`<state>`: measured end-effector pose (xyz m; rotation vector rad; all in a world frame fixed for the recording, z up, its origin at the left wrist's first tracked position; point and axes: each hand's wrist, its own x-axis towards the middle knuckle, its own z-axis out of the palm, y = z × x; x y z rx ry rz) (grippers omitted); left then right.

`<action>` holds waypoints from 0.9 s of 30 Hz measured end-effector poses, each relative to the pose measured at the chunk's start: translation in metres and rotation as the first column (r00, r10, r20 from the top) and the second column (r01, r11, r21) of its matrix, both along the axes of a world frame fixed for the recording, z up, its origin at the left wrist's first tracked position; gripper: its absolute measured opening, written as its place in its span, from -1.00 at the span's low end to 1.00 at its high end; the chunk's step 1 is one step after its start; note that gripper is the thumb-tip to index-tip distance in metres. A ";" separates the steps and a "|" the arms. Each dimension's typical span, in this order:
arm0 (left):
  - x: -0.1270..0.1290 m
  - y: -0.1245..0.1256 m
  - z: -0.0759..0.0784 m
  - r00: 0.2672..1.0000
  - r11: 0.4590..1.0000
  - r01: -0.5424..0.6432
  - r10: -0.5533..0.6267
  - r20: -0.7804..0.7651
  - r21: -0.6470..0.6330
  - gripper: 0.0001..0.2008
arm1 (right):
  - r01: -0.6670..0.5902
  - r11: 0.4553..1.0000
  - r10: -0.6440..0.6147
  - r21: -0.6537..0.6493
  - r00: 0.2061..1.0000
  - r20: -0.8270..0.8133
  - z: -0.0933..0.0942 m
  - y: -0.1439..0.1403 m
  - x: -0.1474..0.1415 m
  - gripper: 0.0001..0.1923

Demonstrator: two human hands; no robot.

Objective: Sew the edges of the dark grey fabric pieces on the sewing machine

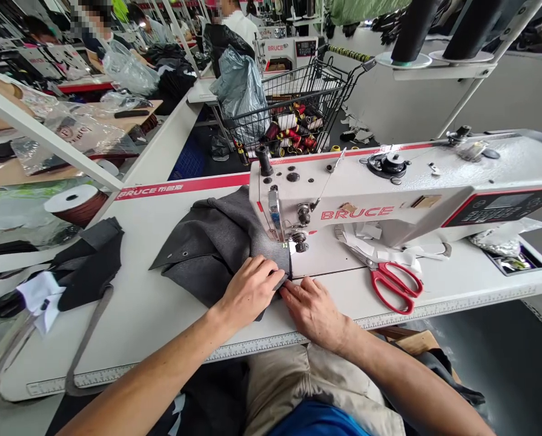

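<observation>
Dark grey fabric [207, 236] lies bunched on the table, its right edge under the needle end of the white sewing machine [356, 209]. My left hand [252, 284] rests on the fabric, its fingers curled and pinching the folded edge near the needle. Close against it, my right hand [313, 312] has its fingers bent at the same edge, thumb and index together on the cloth. The fingertips of both hands nearly meet. Red-handled scissors [395, 284] lie to the right of my right hand, blades toward the machine.
White fabric scraps [402, 254] lie under the machine arm. More dark cloth pieces [89, 260] and a ribbon spool [75, 203] are at left. Beyond the machine stands a wire cart [293, 103] holding thread spools. A measuring tape strip [271, 340] runs along the table's front edge.
</observation>
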<state>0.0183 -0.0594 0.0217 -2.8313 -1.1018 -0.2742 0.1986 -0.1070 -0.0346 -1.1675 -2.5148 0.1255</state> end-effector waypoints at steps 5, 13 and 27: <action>0.001 0.001 -0.006 0.996 0.999 0.008 -0.012 -0.092 -0.038 -0.84 | 0.018 1.000 -0.018 -0.007 1.000 0.005 0.000 -0.001 0.002 -0.89; 0.000 0.005 0.002 0.982 0.997 0.014 -0.027 -0.188 -0.070 -0.86 | 0.021 0.999 -0.021 -0.028 1.000 0.016 0.000 -0.002 0.004 -0.93; -0.016 0.014 0.003 0.980 0.987 0.021 -0.052 -0.194 -0.160 -0.82 | 0.000 0.997 0.001 -0.079 1.000 0.014 -0.002 0.000 0.006 -0.70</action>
